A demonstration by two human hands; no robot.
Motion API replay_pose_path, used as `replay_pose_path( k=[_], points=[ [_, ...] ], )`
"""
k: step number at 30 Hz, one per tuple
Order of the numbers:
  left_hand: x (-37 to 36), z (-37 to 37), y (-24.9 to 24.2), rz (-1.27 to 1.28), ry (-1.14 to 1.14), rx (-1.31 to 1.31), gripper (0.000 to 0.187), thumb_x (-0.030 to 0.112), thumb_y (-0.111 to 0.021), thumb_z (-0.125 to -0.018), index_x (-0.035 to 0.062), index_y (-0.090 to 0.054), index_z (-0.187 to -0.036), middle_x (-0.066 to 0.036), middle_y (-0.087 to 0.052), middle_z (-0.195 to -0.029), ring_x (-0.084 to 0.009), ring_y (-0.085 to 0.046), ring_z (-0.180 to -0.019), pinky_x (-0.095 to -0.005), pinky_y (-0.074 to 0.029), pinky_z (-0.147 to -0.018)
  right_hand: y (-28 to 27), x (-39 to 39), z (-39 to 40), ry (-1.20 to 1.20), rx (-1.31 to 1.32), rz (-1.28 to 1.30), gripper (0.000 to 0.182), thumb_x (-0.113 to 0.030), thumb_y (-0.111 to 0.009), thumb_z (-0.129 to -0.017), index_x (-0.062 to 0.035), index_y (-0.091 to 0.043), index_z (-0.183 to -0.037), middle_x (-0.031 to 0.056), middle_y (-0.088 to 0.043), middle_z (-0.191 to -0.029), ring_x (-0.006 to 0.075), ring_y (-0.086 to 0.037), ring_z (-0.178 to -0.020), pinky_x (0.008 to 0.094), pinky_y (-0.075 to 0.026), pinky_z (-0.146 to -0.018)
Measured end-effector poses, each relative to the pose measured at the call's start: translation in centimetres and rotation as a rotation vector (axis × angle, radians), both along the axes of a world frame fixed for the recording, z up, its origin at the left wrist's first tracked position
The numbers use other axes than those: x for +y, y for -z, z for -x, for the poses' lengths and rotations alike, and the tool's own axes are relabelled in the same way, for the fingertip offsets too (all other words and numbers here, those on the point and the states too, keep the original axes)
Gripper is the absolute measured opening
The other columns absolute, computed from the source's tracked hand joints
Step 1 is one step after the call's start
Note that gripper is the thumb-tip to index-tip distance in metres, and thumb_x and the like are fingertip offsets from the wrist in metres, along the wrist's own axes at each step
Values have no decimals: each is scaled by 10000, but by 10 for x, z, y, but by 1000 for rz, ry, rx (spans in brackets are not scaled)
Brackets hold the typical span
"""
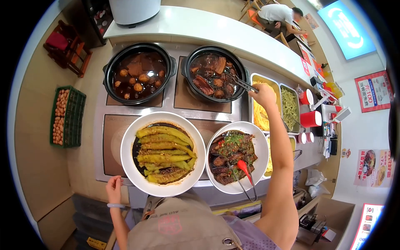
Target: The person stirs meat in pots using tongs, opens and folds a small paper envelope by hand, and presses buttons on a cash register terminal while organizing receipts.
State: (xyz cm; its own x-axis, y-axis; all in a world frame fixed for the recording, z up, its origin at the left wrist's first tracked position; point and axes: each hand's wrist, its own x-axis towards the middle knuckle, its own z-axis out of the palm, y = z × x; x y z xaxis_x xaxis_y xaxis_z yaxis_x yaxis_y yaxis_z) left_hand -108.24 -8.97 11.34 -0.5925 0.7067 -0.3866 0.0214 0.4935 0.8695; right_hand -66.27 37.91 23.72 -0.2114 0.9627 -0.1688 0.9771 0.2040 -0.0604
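Observation:
My right hand (263, 95) is closed around metal tongs (243, 84), whose tips reach into the right black pot (246, 77). That pot holds dark broth with pieces of braised pork belly (219, 64) and brown eggs. My left hand (113, 187) hangs by the counter's front edge, fingers loosely bent and nothing in them. Nearest to it stands a white bowl (128, 168) of long green peppers (164, 156) in dark sauce. Beside that, another white bowl (261, 154) contains a dark braised dish topped with chopped greens, a red spoon (245, 170) and a second pair of tongs (237, 180).
At the back left, another black pot (109, 79) holds broth, eggs and tofu-like slabs. Trays of yellow shreds (261, 118) and green strips (288, 102) line the right. A white ledge (208, 24) runs behind. A crate of eggs (75, 116) stands left; a person (277, 14) sits beyond.

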Motion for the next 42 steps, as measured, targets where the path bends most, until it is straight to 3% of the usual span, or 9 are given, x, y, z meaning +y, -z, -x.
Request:
replay_pose_path(
  k=[6,11,14,18,23,30,34,39,42],
  points=[
    [18,-7,-10,-12,44,23,133,92,-494,-874,0,-581,-910,-32,-591,-749,-82,-540,-674,-210,-436,-601,32,2,17,-93,47,-62,317,-307,-626,-708,-137,-642,-975,123,-641,-825,292,-604,-799,390,-478,-722],
    [13,-8,-7,-41,25,23,132,92,-492,-874,-1,-580,-909,-30,-589,-749,-74,-520,-650,-204,-428,-596,-21,-19,10,-53,-79,18,293,-286,-635,-688,-155,-657,-949,100,-642,-785,266,-611,-773,377,-484,-706],
    [11,-7,-3,-19,41,15,129,87,-490,-874,1,-580,-908,-33,-589,-753,-75,-523,-654,-202,-427,-598,-19,-20,9,-82,19,-41,293,-286,-632,-689,-153,-657,-950,98,-642,-792,270,-610,-774,380,-484,-708],
    [18,-8,-10,-27,22,17,130,81,-485,-873,-4,-578,-906,-35,-590,-754,-78,-524,-650,-204,-428,-597,11,-16,11,-117,-50,28,315,-293,-638,-681,-145,-654,-958,97,-644,-820,276,-609,-784,377,-482,-718],
    [13,-8,0,-35,35,-8,132,79,-485,-871,-10,-575,-909,-37,-591,-754,-77,-521,-646,-204,-426,-594,-38,-21,-2,-78,-151,78,322,-307,-652,-661,-150,-666,-941,99,-646,-836,256,-611,-801,365,-484,-713],
    [15,-6,-5,-31,18,7,137,82,-483,-873,-11,-575,-917,-45,-597,-760,-85,-527,-652,-211,-431,-603,-8,-15,12,-100,-124,88,296,-309,-647,-663,-138,-669,-903,109,-641,-837,276,-607,-802,368,-481,-742],
    [6,-3,-4,-49,1,35,138,84,-485,-876,-8,-577,-922,-47,-598,-760,-88,-528,-653,-216,-434,-609,-32,-10,-5,-10,-55,87,305,-300,-657,-658,-146,-673,-920,101,-645,-858,267,-607,-818,368,-481,-757],
    [8,0,-8,-22,-6,47,135,84,-492,-874,-8,-577,-924,-47,-599,-761,-88,-532,-657,-215,-437,-609,3,16,1,21,-159,-5,297,-294,-665,-666,-141,-671,-921,93,-643,-885,258,-604,-855,361,-478,-764],
    [6,-2,-9,-24,1,43,134,85,-496,-873,-8,-578,-925,-45,-599,-762,-84,-530,-655,-213,-435,-604,-11,1,5,-3,-192,51,281,-295,-662,-664,-137,-675,-896,97,-645,-860,261,-607,-838,362,-480,-758]
  ],
)
